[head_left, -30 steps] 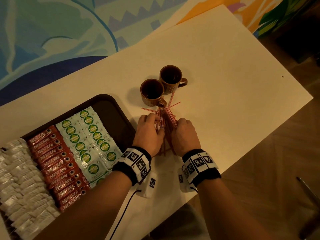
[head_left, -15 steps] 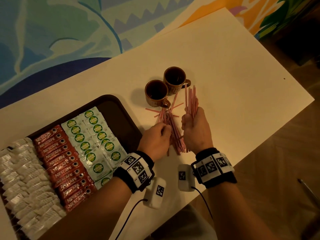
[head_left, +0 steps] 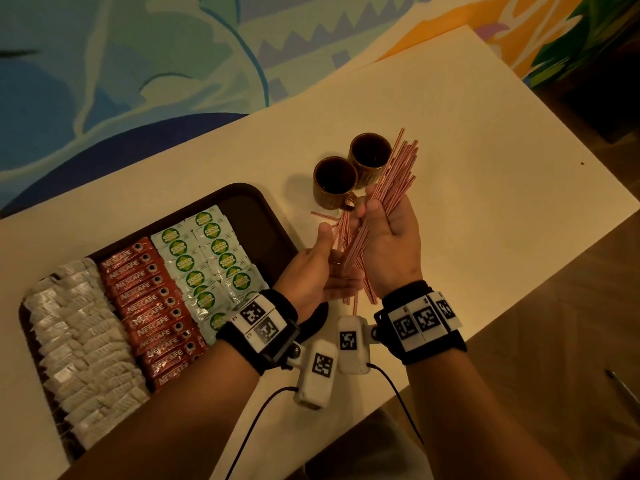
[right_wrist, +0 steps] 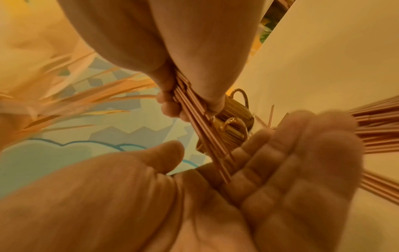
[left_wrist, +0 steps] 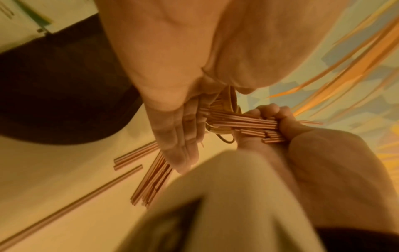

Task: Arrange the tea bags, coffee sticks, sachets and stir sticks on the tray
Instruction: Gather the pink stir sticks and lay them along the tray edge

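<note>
My right hand [head_left: 377, 216] grips a bundle of red-and-white stir sticks [head_left: 396, 174], lifted above the table and tilted up to the right. My left hand [head_left: 323, 271] is flat with straight fingers [left_wrist: 179, 136], its palm [right_wrist: 280, 162] against the lower ends of the bundle [right_wrist: 194, 110]. More loose stir sticks [left_wrist: 151, 177] lie on the table under both hands. The dark tray [head_left: 263, 202] at left holds rows of white tea bags [head_left: 79, 341], red coffee sticks [head_left: 149, 306] and green-and-white sachets [head_left: 207, 258].
Two brown cups [head_left: 334, 181] [head_left: 369, 157] stand just beyond the hands, with the raised bundle passing over the right one. The tray's right end is bare. The table's front edge runs close below my wrists; a patterned floor lies beyond the far edge.
My right hand has lifted its bundle higher and tilted it up to the right. My left hand has let go of the sticks on the table and opened flat against the bundle's lower ends.
</note>
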The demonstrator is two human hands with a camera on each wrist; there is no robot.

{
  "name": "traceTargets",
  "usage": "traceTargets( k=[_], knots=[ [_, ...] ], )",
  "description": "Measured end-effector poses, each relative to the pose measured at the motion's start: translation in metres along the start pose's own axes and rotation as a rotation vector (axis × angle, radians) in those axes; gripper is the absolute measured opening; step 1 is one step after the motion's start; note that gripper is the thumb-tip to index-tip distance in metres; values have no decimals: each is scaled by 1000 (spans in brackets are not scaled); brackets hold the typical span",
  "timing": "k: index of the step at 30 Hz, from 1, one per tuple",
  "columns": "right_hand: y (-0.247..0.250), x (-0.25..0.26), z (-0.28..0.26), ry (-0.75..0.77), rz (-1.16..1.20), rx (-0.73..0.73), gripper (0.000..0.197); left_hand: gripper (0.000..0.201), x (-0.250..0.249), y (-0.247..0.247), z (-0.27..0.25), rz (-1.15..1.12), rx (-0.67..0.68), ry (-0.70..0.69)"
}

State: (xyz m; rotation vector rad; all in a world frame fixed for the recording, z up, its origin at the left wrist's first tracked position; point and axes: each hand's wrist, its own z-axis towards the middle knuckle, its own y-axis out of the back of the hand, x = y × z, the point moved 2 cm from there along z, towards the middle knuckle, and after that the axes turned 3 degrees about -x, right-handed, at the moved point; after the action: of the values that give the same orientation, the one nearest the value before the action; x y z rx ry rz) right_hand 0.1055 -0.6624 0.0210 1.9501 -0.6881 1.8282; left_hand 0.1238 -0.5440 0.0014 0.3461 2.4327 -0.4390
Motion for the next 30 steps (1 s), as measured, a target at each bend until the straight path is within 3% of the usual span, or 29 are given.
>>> traceTargets(
  k=[11, 15, 24, 30],
  knots=[
    [-16, 3, -22, -45, 12, 184, 24, 81, -21, 10, -8, -197, 136, 1],
    [-22, 1, -26, -57, -87, 240, 26, 87, -23, 13, -10, -236, 165, -14],
    [-25, 10, -34, -33, -111, 213, 30, 89, -17, 25, -16, -342, 201, -19],
    [-29, 10, -36, -22, 2, 220, 11, 93, -16, 31, -23, -355, 214, -30]
  ],
)
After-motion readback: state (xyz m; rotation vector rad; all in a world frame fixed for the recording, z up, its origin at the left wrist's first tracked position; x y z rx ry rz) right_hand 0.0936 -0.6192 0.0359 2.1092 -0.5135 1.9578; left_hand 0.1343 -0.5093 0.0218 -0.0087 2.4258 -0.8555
